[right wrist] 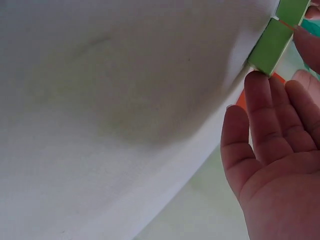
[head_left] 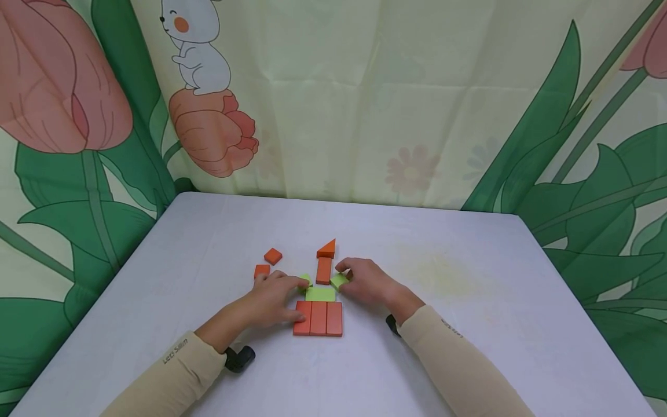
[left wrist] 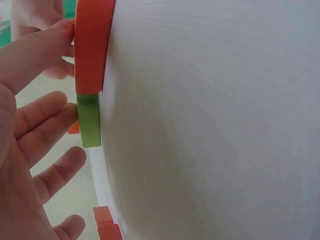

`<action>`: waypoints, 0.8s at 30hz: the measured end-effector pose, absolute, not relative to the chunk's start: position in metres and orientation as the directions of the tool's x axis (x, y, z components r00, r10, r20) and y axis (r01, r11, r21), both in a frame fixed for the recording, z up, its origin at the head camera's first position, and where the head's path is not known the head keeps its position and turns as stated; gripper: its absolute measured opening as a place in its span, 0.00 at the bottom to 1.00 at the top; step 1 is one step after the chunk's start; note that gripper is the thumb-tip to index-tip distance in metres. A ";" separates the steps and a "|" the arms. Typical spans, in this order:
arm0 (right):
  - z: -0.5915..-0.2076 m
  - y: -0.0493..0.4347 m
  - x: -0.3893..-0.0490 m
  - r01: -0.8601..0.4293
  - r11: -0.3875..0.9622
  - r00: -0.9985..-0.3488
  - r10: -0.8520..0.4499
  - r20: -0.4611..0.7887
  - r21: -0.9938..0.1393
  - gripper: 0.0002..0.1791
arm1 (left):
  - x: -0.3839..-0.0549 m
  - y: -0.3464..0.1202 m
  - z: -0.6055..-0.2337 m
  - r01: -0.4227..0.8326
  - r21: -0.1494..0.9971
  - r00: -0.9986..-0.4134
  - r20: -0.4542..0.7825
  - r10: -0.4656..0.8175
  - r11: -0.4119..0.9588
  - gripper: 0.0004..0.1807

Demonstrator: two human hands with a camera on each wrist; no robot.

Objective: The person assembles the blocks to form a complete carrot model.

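Three red rectangular blocks (head_left: 318, 319) lie side by side, with a flat green block (head_left: 320, 294) along their far edge. Beyond it, a smaller green block (head_left: 306, 280) sits at the left, partly covered by fingers. My left hand (head_left: 268, 298) touches that green piece with its fingertips, while its thumb rests on the leftmost red block; the other fingers are spread. On the opposite side, my right hand (head_left: 369, 282) pinches another green block (head_left: 339, 281) between thumb and fingers. Between the two small green pieces, an orange rectangular block (head_left: 323, 270) points away, topped by an orange triangle block (head_left: 327, 249).
Two loose orange blocks lie left of the arrangement: a tilted one (head_left: 273, 256) farther back and another (head_left: 261, 270) just beyond my left hand. A white-covered table (head_left: 469, 347) carries everything. Behind it hangs a printed cloth (head_left: 333, 116) with flowers and leaves.
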State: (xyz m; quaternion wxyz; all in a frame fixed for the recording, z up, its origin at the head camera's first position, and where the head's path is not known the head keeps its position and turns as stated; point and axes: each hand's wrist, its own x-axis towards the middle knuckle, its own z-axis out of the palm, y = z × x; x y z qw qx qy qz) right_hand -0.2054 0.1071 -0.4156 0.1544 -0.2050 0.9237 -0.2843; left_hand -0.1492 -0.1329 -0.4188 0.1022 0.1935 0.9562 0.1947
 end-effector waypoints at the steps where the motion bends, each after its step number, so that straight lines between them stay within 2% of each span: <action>1: -0.416 0.106 -0.205 -0.292 0.755 -0.868 -0.467 -0.169 -0.587 0.21 | -0.149 -0.133 -0.419 0.330 0.411 -0.904 -0.120 0.409 0.850 0.33; 24: -0.417 0.103 -0.201 -0.276 0.767 -0.869 -0.456 -0.190 -0.580 0.19 | -0.151 -0.133 -0.421 0.309 0.406 -0.908 -0.142 0.394 0.860 0.33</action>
